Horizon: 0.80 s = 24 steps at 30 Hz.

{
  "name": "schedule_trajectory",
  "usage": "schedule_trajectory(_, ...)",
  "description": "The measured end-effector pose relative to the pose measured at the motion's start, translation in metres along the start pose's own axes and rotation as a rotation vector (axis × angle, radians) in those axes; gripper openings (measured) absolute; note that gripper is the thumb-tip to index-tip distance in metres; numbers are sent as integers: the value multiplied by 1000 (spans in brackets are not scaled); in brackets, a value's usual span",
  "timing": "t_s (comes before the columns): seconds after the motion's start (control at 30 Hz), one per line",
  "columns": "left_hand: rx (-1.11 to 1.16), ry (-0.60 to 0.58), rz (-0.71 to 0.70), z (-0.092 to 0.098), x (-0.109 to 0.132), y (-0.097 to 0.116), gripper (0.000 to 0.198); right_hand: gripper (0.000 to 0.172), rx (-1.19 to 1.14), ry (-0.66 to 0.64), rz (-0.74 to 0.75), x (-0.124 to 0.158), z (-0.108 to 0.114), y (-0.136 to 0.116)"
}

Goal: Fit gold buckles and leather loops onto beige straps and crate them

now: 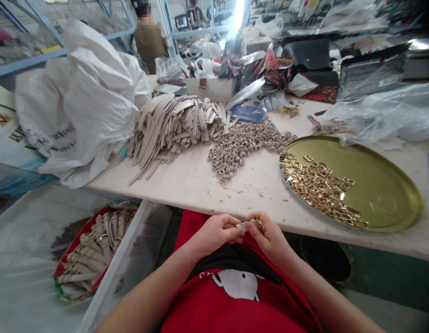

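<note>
My left hand [219, 232] and my right hand [268, 235] meet at the table's front edge, fingers pinched. Between them runs a short piece of beige strap [242, 227], one end in each hand. A gold buckle [259, 225] shows at my right fingers; how it sits on the strap is partly hidden. Past my hands lies a heap of small beige strap loops [231, 150]. A big pile of loose beige straps [179, 121] lies behind and to the left. To the right, many gold buckles [320, 187] fill the near left side of a round gold tray [391, 199].
Below the table at left, a red-rimmed basket [69, 252] holds straps with buckles, inside a white bin [131, 249]. A large white sack [96, 101] stands at the table's left end. Plastic bags [384, 115] lie at right. A person [150, 44] is in the background.
</note>
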State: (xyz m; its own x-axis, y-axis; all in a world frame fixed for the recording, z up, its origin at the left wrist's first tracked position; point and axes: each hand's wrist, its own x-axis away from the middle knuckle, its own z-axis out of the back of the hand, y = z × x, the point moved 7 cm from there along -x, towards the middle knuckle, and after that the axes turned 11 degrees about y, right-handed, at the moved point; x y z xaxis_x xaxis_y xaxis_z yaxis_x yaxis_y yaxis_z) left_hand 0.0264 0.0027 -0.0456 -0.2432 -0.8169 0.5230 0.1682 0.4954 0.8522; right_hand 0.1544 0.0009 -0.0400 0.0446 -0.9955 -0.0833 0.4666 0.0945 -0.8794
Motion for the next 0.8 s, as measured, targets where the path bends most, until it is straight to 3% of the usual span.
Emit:
schedule_trajectory(0.33, -26, -13, -53, -13, -6, 4, 21, 14, 183, -214, 92, -8, -1, -6)
schedule_trajectory(0.43, -41, -8, -74, -15, -10, 7, 23, 15, 124, -198, 53, -10, -3, 0)
schedule_trajectory(0.6, -93, -46, -71, -13, -17, 13, 32, 26, -310, -83, -143, -11, -5, 13)
schedule_trajectory(0.7, -315, -69, -92, -9, -18, 20, 27, 32, -323, 35, -187, -12, -1, 18)
schedule_trajectory(0.8, -508, -91, -209, -10, -18, 35, 33, 35, -287, 8, -169, -14, -4, 14)
